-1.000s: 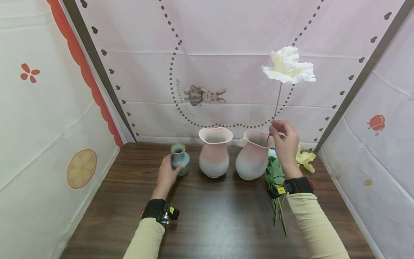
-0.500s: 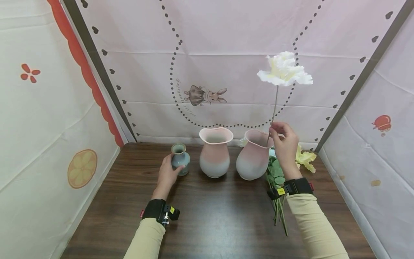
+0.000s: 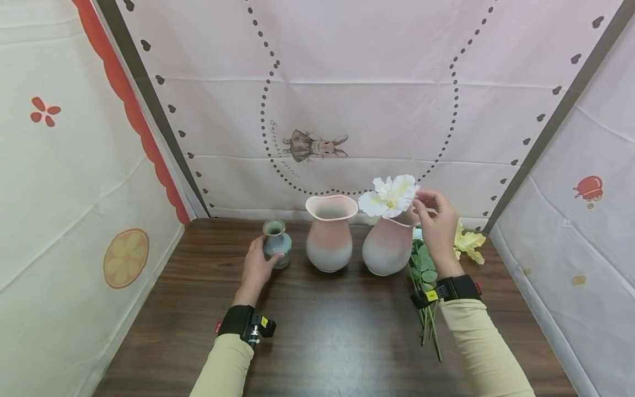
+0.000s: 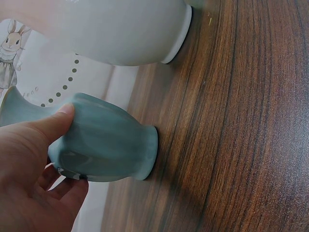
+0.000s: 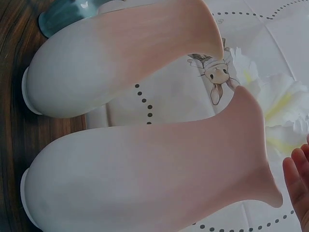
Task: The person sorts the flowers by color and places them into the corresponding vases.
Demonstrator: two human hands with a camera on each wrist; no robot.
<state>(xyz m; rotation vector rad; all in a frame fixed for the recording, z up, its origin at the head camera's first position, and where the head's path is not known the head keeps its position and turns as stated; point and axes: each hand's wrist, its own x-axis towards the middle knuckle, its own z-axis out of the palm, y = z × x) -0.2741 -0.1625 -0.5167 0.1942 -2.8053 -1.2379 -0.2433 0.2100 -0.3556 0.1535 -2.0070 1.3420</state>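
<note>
Three vases are lined up along the back of a dark wooden table [image 3: 322,325], and everything else is best placed from the right-hand pink vase [image 3: 388,245], the one now holding a white flower [image 3: 389,197]. The bloom is seen resting at that vase's mouth, tilted toward the middle pink vase [image 3: 329,231] just to its left, with the stem hidden inside; that depth would explain why only the petals show above the rim. The right hand [image 3: 439,220] is held just right of the rim, beside the petals, with fingers loosely curved; whether a petal or the stem is pinched cannot be told, and in the right wrist view only fingertips [image 5: 297,176] are caught near the blossom [image 5: 277,106]. Farther left, beyond the middle vase, a small blue-green vase [image 3: 275,241] is gripped by the left hand [image 3: 255,267], thumb pressed on its shoulder and fingers wrapped behind, apparently to keep the light piece steady on its foot. More stems with green leaves [image 3: 424,275] and a yellow flower [image 3: 468,242] are laid flat on the table just right of the flowered vase, within easy reach of the right hand.
</note>
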